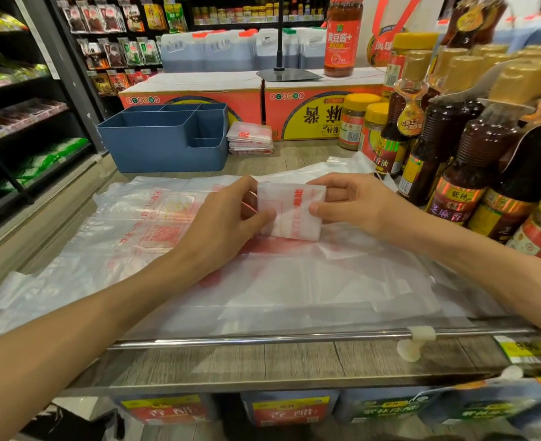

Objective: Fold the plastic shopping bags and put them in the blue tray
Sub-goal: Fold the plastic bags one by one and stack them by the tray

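A white plastic bag folded into a small square (290, 213), with red print, is held just above the shelf between both hands. My left hand (231, 214) pinches its left edge with thumb and fingers. My right hand (352, 203) pinches its right edge. Under them lie several unfolded clear and white bags (154, 224), spread flat over the wooden shelf. The blue tray (164, 144), with several compartments, stands at the back left; no bags show inside it. A small stack of folded bags (251, 138) lies to its right.
Dark sauce bottles (460, 154) and yellow-lidded jars (355, 122) crowd the right side. Red cartons (310, 113) line the back, with a black stand base (290, 74) on top. A metal rail (263, 340) runs along the shelf's front edge. Store shelves stand at the left.
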